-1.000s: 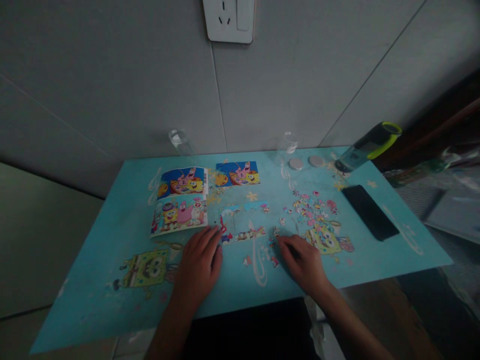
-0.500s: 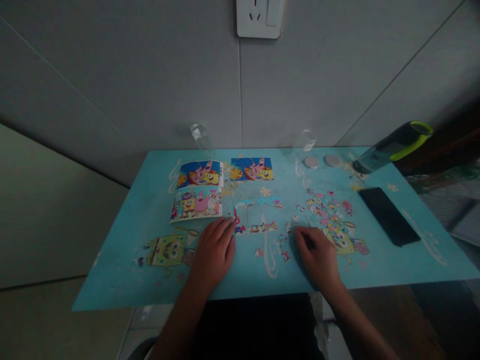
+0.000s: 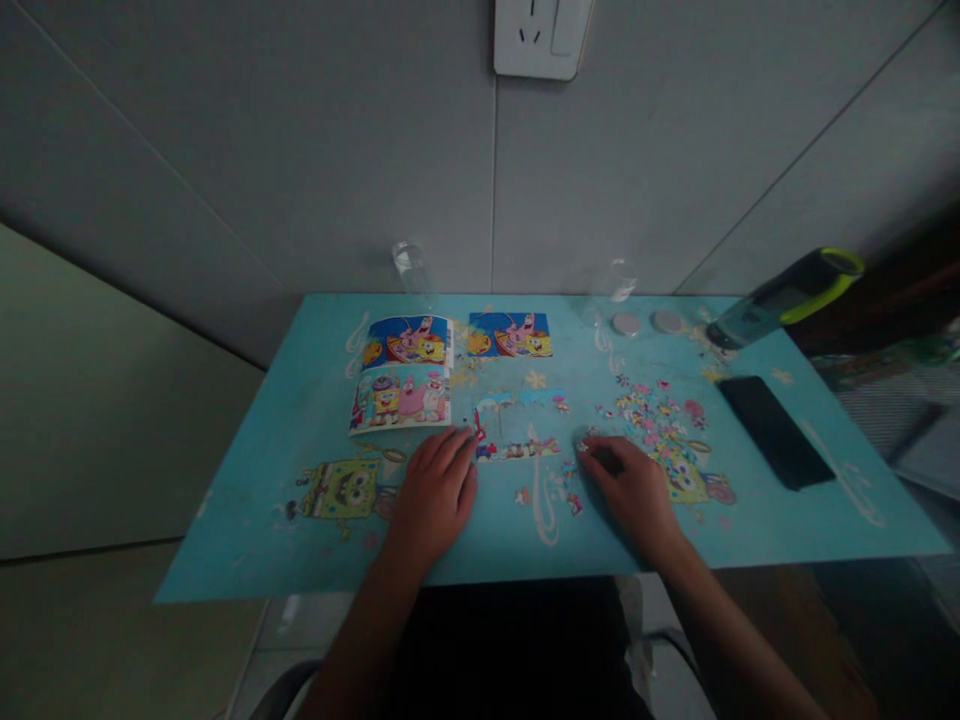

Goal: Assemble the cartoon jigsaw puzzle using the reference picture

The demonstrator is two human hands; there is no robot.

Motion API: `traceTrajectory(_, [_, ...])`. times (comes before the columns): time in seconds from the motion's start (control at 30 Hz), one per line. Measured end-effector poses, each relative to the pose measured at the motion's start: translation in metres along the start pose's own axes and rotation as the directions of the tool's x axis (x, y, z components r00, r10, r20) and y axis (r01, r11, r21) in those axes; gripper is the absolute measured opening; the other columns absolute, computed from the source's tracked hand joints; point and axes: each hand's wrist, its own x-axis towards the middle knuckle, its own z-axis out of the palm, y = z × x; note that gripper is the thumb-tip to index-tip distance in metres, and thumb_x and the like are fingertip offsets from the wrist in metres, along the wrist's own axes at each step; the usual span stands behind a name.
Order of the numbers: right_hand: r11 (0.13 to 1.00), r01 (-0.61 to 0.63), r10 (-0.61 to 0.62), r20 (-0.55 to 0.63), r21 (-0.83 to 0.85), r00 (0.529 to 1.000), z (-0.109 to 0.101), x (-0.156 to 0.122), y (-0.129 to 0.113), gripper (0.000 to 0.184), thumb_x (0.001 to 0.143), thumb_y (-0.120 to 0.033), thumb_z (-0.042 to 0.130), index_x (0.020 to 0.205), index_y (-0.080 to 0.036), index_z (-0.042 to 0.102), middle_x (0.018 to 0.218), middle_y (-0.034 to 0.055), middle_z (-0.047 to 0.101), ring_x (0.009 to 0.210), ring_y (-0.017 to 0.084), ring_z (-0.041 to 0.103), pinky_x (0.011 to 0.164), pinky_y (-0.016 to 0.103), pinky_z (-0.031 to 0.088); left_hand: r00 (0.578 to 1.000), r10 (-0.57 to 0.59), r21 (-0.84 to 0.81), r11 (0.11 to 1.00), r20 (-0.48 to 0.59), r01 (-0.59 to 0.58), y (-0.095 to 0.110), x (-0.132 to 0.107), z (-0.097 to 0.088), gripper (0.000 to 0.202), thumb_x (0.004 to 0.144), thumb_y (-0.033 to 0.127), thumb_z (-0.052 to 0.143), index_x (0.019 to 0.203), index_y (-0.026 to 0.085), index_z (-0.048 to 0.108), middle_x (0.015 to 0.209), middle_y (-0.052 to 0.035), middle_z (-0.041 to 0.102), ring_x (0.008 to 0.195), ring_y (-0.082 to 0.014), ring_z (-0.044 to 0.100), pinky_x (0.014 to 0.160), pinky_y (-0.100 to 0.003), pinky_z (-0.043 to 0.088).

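The half-built puzzle [image 3: 517, 432], lying between both hands, is steadied by the flat, spread left hand [image 3: 435, 495] while 1 loose piece [image 3: 582, 447] is touched by the curled right hand [image 3: 636, 490], whose pinch cannot be told; careful alignment is judged necessary next.

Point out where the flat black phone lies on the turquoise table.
In the head view, the flat black phone lies at the right side of the table, in front of the green-rimmed bottle and right of the puzzle pieces.

Likely home room, dim view: cartoon-print table [image 3: 247, 470], wall socket [image 3: 541, 38], phone [image 3: 776, 431], water bottle [image 3: 787, 297].
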Motion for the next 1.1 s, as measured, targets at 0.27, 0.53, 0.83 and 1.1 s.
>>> traceTrajectory(0.27, [0.998,0.003,0.0,0.044,-0.068,0.999,0.002,0.054,-0.015,0.025,0.095,-0.037,0.061,0.101,-0.024,0.082,0.092,0.0047,0.08,0.077,0.026,0.072,0.076,0.039,0.054,1.0,-0.002,-0.001,1.0,0.007,0.002,0.001,0.0,0.0,0.045,0.101,0.021,0.048,0.146,0.023,0.053,0.148,-0.0083,0.057,0.142,-0.029,0.046,0.12,-0.056,0.038])
traceTrajectory(0.53, [0.996,0.072,-0.071,0.018,-0.049,0.997,0.012,0.055,-0.004,0.027,0.095,-0.039,0.061,0.103,-0.02,0.079,0.096,0.0087,0.078,0.082,0.024,0.069,0.081,0.038,0.053,1.0,-0.009,0.005,1.0,0.008,0.009,0.003,0.001,-0.002,0.044,0.101,0.021,0.048,0.144,0.022,0.054,0.149,-0.0082,0.056,0.143,-0.0282,0.045,0.121,-0.054,0.038])
traceTrajectory(0.83, [0.982,0.166,-0.17,-0.042,-0.091,0.985,0.012,0.041,-0.003,0.022,0.098,-0.037,0.062,0.102,-0.022,0.077,0.097,0.0082,0.073,0.09,0.026,0.066,0.087,0.042,0.052,1.0,-0.011,0.006,1.0,0.01,0.011,0.005,0.001,-0.004,0.043,0.099,0.02,0.05,0.143,0.021,0.054,0.147,-0.0078,0.058,0.142,-0.0275,0.046,0.121,-0.053,0.038])
traceTrajectory(1.1, [0.968,0.188,-0.193,-0.013,-0.168,0.981,0.014,0.038,-0.005,0.023,0.1,-0.036,0.06,0.106,-0.021,0.077,0.098,0.0089,0.073,0.094,0.028,0.066,0.091,0.044,0.051,1.0,-0.021,-0.001,1.0,0.009,0.021,0.004,0.002,-0.003,0.044,0.099,0.02,0.051,0.143,0.022,0.055,0.146,-0.0078,0.059,0.14,-0.0273,0.047,0.12,-0.052,0.038])
